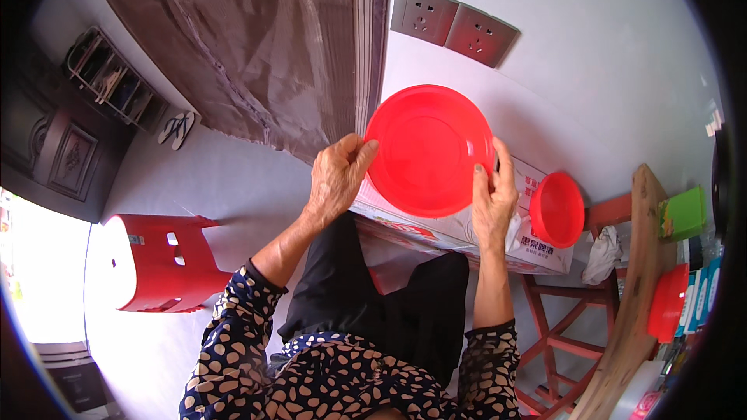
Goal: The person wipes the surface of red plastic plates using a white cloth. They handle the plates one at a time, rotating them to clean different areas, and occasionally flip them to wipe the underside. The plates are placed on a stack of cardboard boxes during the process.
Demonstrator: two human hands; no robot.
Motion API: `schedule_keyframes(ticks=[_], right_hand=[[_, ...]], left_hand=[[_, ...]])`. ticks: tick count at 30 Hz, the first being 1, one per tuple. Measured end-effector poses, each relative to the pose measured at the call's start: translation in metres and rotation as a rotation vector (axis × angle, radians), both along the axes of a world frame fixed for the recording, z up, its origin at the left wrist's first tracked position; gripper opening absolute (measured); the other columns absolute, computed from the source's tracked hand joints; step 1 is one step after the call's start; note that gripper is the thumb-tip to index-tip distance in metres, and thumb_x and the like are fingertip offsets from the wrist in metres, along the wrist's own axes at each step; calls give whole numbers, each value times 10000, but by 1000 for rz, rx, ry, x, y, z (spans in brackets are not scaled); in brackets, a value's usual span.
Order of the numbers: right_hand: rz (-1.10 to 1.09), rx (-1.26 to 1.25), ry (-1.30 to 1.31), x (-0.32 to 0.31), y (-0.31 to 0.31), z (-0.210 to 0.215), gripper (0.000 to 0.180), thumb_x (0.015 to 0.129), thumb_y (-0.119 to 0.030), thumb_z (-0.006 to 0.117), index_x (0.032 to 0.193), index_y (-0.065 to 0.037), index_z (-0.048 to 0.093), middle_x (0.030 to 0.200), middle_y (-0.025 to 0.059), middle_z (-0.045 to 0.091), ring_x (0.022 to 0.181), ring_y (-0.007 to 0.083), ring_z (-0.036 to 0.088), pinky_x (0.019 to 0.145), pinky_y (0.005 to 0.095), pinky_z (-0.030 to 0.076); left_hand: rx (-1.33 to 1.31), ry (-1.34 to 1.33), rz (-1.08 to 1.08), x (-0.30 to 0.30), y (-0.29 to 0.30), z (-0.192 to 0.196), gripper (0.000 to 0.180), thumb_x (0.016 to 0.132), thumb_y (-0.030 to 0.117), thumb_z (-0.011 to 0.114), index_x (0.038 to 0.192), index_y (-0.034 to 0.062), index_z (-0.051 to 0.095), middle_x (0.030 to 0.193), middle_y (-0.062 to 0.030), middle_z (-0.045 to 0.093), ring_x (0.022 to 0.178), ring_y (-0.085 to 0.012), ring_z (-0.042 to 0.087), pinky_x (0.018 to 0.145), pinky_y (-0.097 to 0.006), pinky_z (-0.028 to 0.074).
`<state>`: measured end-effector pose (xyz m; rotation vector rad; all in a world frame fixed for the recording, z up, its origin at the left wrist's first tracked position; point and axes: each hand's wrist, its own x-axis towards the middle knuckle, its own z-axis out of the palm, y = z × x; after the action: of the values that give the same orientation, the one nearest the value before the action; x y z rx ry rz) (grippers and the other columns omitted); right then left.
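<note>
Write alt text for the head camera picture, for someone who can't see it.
Seen from above, a seated person's left hand and right hand hold a red plate by its edges over a cardboard box. A smaller red bowl sits on the box, and a red stool stands at left.

Pale floor (233, 179) — red plastic stool (159, 264), pair of sandals (177, 127), cardboard box (467, 237).

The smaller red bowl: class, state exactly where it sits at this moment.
In the head view the smaller red bowl rests on the cardboard box, just right of the person's right hand, which with the left hand holds the large red plate.
</note>
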<state>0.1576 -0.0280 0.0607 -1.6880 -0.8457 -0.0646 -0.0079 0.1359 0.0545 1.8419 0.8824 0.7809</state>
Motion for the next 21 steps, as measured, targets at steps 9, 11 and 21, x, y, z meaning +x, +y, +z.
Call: schedule_keyframes(ticks=[9,11,21], right_hand=[[-41,-280,10,14,27,-32,478,838,-62,600,1302,-80,486,712,172,640,548,256,598,566,361,482],[-42,-274,-85,17,28,-41,466,842,-92,600,1295,-99,488,663,177,622,545,297,605,548,390,477],[-147,-510,-268,22,23,-57,438,854,-236,613,1270,-151,509,543,143,586,510,350,598,483,445,460]], left_hand=[[109,92,91,19,25,-35,251,852,257,631,841,20,549,600,-111,592,590,-282,587,566,-397,441],[87,76,84,20,25,-43,243,843,242,636,911,33,534,623,-113,614,627,-327,620,586,-420,458],[-4,15,77,28,26,-56,295,806,170,686,1009,31,523,557,-58,562,514,-196,550,556,-342,445]])
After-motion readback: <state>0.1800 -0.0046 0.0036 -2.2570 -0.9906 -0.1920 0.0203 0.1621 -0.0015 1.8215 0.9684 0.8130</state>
